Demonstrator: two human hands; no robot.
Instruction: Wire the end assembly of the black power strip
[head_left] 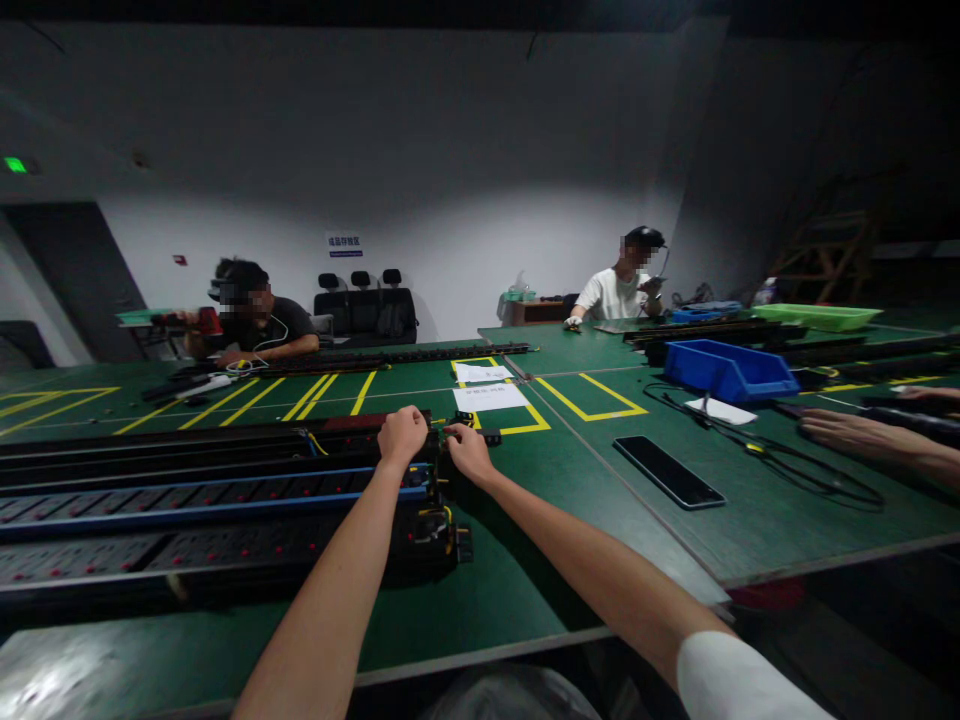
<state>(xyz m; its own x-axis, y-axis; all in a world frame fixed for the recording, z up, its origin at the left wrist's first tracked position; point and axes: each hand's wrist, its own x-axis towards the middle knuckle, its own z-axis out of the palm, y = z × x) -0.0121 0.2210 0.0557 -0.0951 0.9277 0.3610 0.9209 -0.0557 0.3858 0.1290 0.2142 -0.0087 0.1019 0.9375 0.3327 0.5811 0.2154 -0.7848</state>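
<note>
Long power strips (247, 495) lie side by side across the left of the green table, their right ends near my hands. The nearest strip (300, 540) has rows of dark sockets with red dots, and yellow wire shows at its uncovered end. My left hand (403, 435) is closed at the right end of a farther strip, fingers curled down over it. Just to the right, my right hand (469, 452) has its fingers bent together at small parts and wires (442, 432) by that same end. What its fingertips pinch is too small to make out.
A black phone (667, 470), a coiled black cable (817, 475) and a blue bin (727, 370) are to the right. Another person's hand (862, 435) is at the right edge. Paper sheets (491, 397) lie ahead. Two people sit across the table.
</note>
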